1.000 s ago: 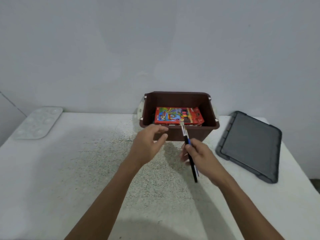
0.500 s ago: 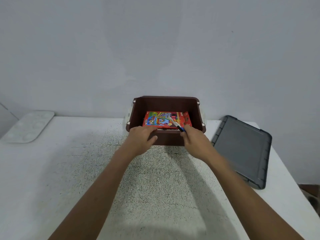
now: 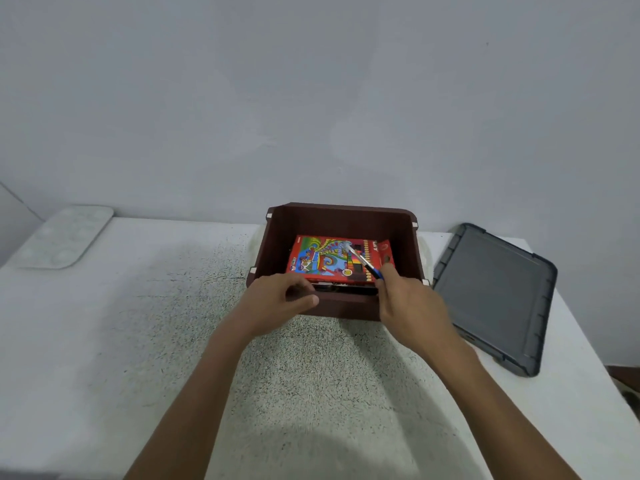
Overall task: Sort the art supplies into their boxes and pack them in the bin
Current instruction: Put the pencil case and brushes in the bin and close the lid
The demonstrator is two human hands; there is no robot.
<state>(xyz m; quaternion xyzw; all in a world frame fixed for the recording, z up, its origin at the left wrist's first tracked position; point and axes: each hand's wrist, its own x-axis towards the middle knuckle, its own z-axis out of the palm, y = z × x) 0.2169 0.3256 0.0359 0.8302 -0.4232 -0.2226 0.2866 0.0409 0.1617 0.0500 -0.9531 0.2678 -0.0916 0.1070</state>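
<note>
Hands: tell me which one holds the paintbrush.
The right hand: it pinches the blue-handled paintbrush, angled over the red box in the brown bin. The left hand is at the bin's near rim, with no brush.

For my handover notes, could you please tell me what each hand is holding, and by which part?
The right hand pinches a blue-handled paintbrush by its handle, bristles over the bin. The left hand is at the bin's front wall; grip unclear.
</note>
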